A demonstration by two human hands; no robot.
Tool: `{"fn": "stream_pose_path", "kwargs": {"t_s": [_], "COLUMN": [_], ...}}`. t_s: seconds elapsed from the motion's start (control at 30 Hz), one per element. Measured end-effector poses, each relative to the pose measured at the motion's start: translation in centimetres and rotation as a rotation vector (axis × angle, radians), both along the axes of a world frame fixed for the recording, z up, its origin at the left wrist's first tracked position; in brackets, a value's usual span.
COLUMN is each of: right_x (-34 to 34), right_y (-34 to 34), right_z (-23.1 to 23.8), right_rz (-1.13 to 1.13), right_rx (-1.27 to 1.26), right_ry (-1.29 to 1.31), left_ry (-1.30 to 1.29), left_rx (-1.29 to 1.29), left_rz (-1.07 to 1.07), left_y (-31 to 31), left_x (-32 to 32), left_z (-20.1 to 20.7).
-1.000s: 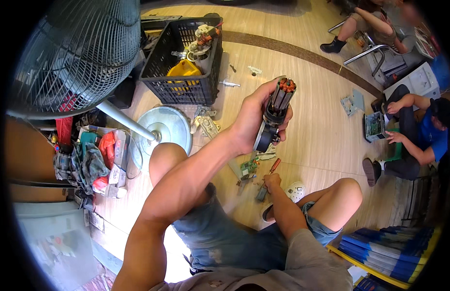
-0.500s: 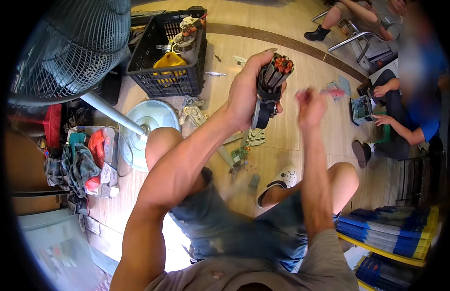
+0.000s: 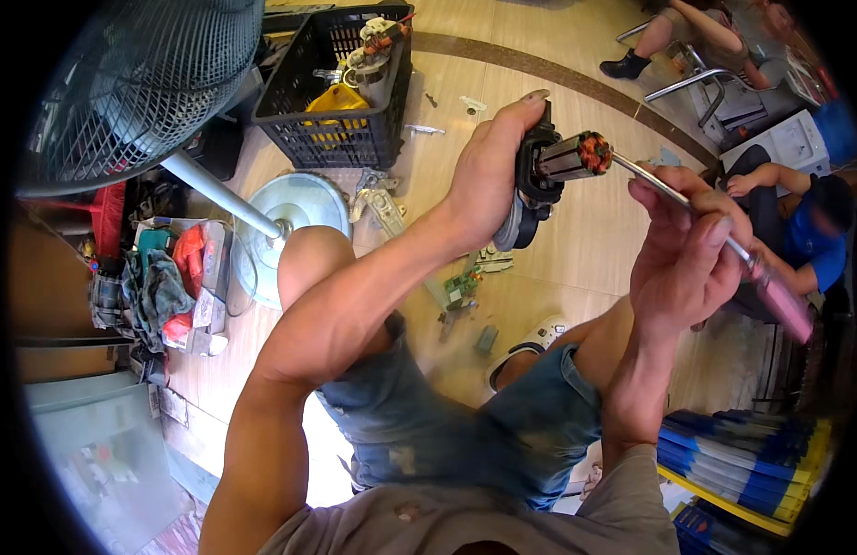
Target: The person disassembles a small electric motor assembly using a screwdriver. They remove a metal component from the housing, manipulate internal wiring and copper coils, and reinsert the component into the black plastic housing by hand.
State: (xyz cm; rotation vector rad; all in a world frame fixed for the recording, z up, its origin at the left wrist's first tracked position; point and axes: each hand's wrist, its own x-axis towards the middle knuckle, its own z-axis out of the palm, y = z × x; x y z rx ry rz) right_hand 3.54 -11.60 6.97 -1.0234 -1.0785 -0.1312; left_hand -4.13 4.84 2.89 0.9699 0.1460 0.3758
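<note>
My left hand (image 3: 479,180) is raised at the middle, its fingers wrapped round a black motor body (image 3: 530,199). From the body an armature (image 3: 576,157) sticks out to the right, with reddish copper windings at its end. My right hand (image 3: 692,264) grips a screwdriver (image 3: 660,183) with a long metal shaft and a blurred pinkish-red handle. The shaft points up and left, its tip at the winding end of the armature; whether they touch I cannot tell. Below on the floor lie a green circuit board (image 3: 463,288) and loose metal parts (image 3: 387,215).
A black plastic crate (image 3: 341,146) with parts stands at the far left, by a standing fan (image 3: 174,102) on a round base (image 3: 308,205). Another person in blue (image 3: 821,231) sits at the right. Blue-and-yellow stacked packets (image 3: 743,453) fill the lower right.
The screwdriver has been turned, so its handle points down right and its shaft meets the armature's end. My right hand has come nearer. The armature has tipped to point right.
</note>
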Motion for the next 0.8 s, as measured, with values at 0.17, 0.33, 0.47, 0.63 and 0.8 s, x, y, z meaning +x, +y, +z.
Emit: {"fn": "stream_pose_path", "kwargs": {"t_s": [0.17, 0.33, 0.47, 0.63, 0.8], "right_x": [1.2, 1.8, 1.6, 1.9, 2.0], "right_y": [-0.3, -0.3, -0.5, -1.3, -1.5], "right_z": [-0.6, -1.4, -1.8, -1.5, -1.5], "right_rz": [0.164, 0.217, 0.209, 0.205, 0.249], "right_rx": [0.018, -0.108, -0.14, -0.195, -0.207], "right_ry": [0.173, 0.148, 0.12, 0.141, 0.246], "left_ry": [0.087, 0.088, 0.079, 0.066, 0.139], "left_rx": [0.047, 0.158, 0.31, 0.35, 0.317], "left_rz": [-0.05, -0.257, -0.239, -0.319, -0.379], "left_y": [-0.5, -0.5, -0.5, -0.8, -1.2], "left_x": [-0.1, 0.3, 0.6, 1.4, 1.3], "left_z": [0.1, -0.3, -0.9, -1.0, -0.9]}}
